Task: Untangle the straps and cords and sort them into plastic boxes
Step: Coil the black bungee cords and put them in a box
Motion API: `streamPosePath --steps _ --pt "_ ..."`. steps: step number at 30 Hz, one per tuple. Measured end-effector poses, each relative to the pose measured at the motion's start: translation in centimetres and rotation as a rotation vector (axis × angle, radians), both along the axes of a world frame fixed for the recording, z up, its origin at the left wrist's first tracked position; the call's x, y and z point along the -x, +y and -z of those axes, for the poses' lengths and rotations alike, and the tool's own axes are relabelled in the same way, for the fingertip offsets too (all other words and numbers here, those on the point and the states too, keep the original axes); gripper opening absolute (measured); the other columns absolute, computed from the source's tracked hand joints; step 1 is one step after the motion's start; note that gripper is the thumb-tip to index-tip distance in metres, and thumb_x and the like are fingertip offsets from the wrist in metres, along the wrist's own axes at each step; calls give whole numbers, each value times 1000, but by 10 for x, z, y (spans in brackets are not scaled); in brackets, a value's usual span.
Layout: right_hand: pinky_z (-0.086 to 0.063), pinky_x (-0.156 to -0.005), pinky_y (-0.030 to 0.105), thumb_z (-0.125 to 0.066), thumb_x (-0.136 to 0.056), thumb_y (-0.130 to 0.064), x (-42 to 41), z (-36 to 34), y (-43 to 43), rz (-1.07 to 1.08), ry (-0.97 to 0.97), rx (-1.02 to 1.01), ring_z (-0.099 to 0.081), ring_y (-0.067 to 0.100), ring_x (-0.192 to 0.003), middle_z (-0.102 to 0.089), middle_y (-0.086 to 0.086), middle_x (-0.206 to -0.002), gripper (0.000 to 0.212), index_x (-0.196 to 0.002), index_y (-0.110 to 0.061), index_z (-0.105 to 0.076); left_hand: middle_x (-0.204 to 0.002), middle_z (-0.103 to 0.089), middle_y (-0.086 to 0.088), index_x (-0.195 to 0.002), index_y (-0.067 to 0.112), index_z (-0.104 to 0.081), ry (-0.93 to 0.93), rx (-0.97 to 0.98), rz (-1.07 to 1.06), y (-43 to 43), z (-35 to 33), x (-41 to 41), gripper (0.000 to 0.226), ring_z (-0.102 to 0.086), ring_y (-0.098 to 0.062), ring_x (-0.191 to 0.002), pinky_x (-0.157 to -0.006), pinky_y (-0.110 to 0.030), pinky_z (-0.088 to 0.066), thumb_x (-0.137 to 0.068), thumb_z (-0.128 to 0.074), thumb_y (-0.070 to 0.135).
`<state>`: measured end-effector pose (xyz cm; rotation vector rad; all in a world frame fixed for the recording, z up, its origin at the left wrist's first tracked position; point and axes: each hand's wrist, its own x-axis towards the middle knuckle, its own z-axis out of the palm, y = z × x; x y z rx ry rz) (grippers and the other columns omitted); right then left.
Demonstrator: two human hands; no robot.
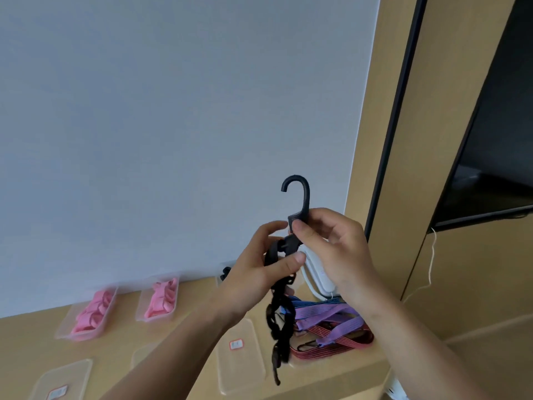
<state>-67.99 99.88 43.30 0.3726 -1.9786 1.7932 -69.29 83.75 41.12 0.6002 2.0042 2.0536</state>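
Far L on table (124, 336): two boxes (66, 327) w/ pink straps (88, 314). Centre, held up above table: left hand (259, 269), fingers (272, 228) curled round black cord (281, 307) just under hook (298, 194). Light, limp, chain-like, prob. stretchy; hook end stiff, so best gripped at hook base + just below. Right hand (334, 246) pinching hook base, wrist raised. Below R: purple & red straps (334, 321) piled, not yet sorted.

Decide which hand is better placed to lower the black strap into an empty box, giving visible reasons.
Probably left. The left hand grips the black strap round its upper part, above the empty box; the right hand only pinches the hook, farther right.
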Motion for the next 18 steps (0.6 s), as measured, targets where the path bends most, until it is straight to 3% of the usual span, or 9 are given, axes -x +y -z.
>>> streamPosePath --steps 3,6,9,12,15,18 --pt "-53 -83 29 -72 -82 -33 -1 -6 -1 -107 -75 119 -72 15 -95 -77 0 -93 15 -94 -25 -78 -104 -72 -5 -121 24 -65 169 52 -124 8 -3 -7 39 -69 -16 -89 -84 -40 -62 -84 -79 24" --pt "-50 -95 38 -72 -79 -34 0 -10 1 -160 -139 179 -69 14 -100 -76 -1 -96 23 -98 -23 -78 -84 -73 -10 -106 16 -71 167 -15 -216 14 -7 -13 16 -71 -20 -78 -77 -33 -61 -91 -76 14" --pt "-44 -106 51 -69 -80 -30 0 -11 8 -191 -159 241 -65 26 -101 -73 5 -95 24 -99 -17 -77 -85 -76 -6 -110 18 -71 92 -90 -202 14 -8 -19 15 -74 -24 -76 -67 -20 -56 -98 -67 9" --pt "-47 -97 50 -65 -84 -28 -2 -9 13 -231 -177 288 -60 44 -111 -73 8 -103 23 -100 -16 -76 -91 -76 -11 -110 17 -74 26 -206 -183 11 -8 -21 16 -73 -27 -80 -69 -21 -57 -100 -64 10" --pt "-48 -100 51 -59 -96 -13 -3 -9 17 -263 -169 341 -64 36 -109 -73 9 -109 16 -101 -9 -74 -100 -76 -16 -113 13 -77 -36 -296 -154 11 -8 -21 23 -73 -27 -87 -78 -28 -59 -103 -56 14" --pt "-51 -95 49 -50 -100 -6 -3 -11 20 -306 -164 407 -65 28 -103 -71 9 -103 21 -99 -7 -71 -103 -76 -18 -109 13 -79 -86 -277 -111 10 -4 -21 24 -73 -27 -87 -76 -30 -59 -104 -55 16"
